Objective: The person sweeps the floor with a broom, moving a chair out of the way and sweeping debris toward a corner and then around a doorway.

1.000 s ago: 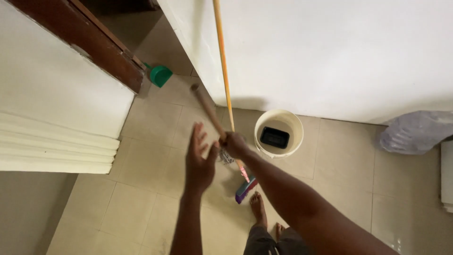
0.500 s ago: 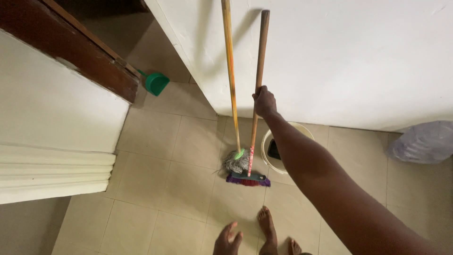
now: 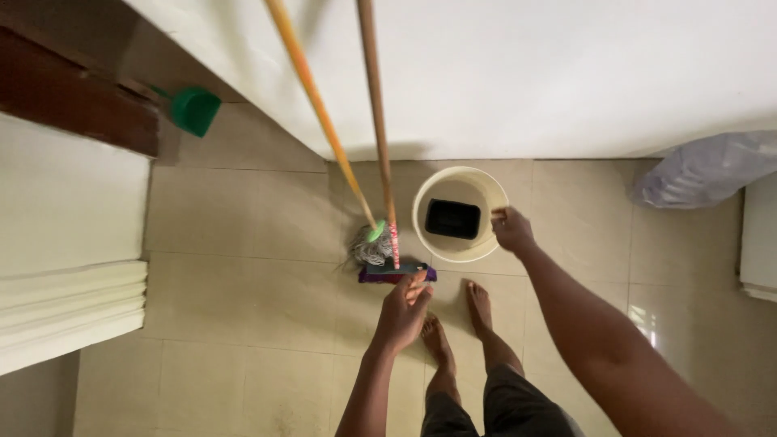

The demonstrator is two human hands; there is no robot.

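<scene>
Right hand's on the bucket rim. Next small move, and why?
Probably close the right hand on the rim of the cream bucket and lift it. The fingers already touch the rim, the bucket stands on the floor, and the left hand is free above the broom head.

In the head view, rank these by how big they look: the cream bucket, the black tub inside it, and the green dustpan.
1. cream bucket, clearly largest.
2. and 3. black tub and green dustpan: look alike; dustpan partly hidden, so unranked.
</scene>
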